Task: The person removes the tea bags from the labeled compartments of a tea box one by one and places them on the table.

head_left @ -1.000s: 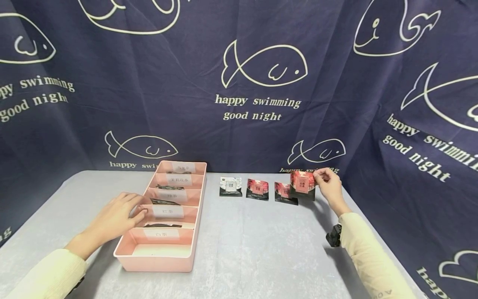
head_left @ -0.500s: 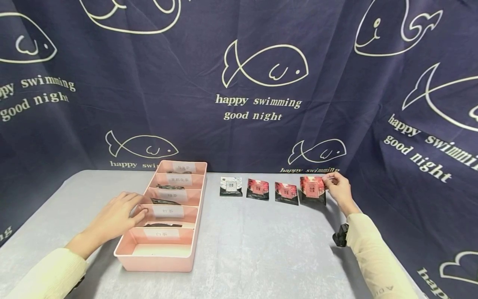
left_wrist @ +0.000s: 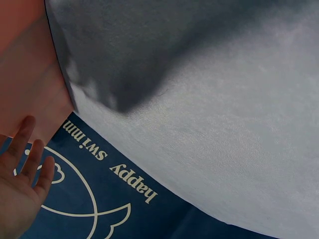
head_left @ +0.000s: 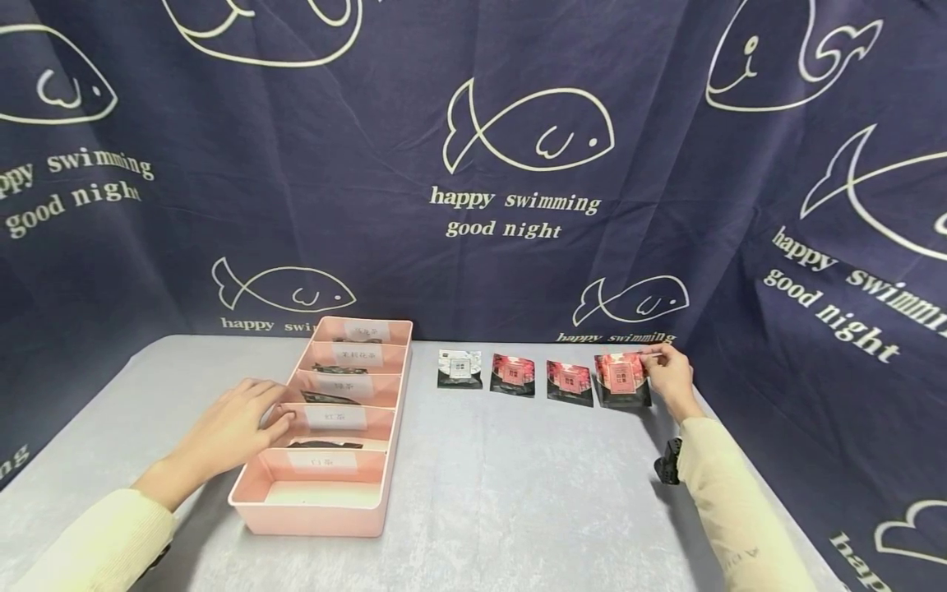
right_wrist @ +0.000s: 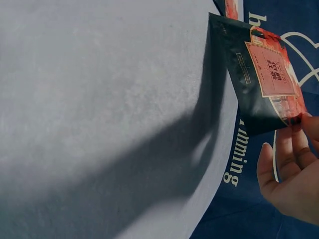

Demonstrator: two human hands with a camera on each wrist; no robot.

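Observation:
In the head view my right hand [head_left: 671,376] pinches a red-and-black tea sachet [head_left: 623,380] by its upper right corner, at the right end of a row. The right wrist view shows that sachet [right_wrist: 266,74] tilted, its shadow on the tabletop, with thumb and fingertips at one corner. Left of it lie two similar red-and-black sachets [head_left: 570,382] [head_left: 513,375] and a white-and-black one [head_left: 459,369]. My left hand [head_left: 229,427] rests at the left rim of a pink divided box [head_left: 311,520]; in the left wrist view its fingers [left_wrist: 33,159] look loosely extended beside the box wall.
Paper labels [head_left: 335,418] mark the box's compartments, and dark sachets [head_left: 325,445] stand in several of them; the nearest compartment shows a bare floor. A navy fish-print curtain [head_left: 518,271] rises behind the grey-white tabletop [head_left: 510,493].
The right hand has carried its sachet rightward and lower, away from overlapping the neighbouring sachet, to the end of the row. The left hand has stayed at the box rim.

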